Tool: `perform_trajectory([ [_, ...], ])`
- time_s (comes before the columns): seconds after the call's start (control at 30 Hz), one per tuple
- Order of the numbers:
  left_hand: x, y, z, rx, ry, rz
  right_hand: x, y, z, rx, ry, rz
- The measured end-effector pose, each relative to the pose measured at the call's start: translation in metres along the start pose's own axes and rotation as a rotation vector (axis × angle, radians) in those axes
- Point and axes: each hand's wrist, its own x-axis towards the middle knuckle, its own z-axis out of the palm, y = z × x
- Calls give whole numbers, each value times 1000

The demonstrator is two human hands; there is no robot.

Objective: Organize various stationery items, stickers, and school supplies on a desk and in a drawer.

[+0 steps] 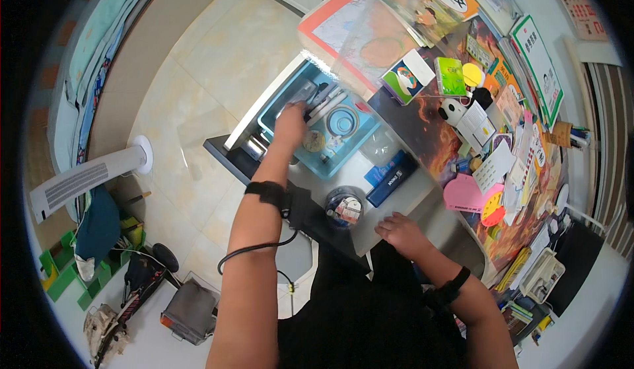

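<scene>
My left hand (291, 121) reaches into a light blue plastic tray (322, 168) inside the pulled-out drawer (391, 200). Its fingers are at a clear plastic case (300, 94) in the tray's far left part; whether they grip it is hidden. Beside them lie pale pen-like items (327, 105), a coiled ring-shaped item (342, 121) and a small round tin-like item (313, 141). My right hand (400, 232) rests at the drawer's right front edge, fingers slightly apart and holding nothing. Nearest to it are a round lidded jar (344, 208) and a dark blue SWAN box (392, 179).
The desk (396, 116) at right carries books (421, 2), a green tissue pack (450, 76), a panda figure (453, 111), a pink fan-shaped item (463, 193) and loose papers (494, 166). A white tower fan (94, 178) stands on the tiled floor at left. A grey stool (292, 255) is below the drawer.
</scene>
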Motion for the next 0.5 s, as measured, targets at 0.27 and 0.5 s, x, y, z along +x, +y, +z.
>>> perform_trajectory([
  [0.27,5,-11,19,95,-285,78,2,-2,-5,-25,-215,44],
  [0.5,5,12,8,200,-62,3,-4,-1,3,21,42,29],
])
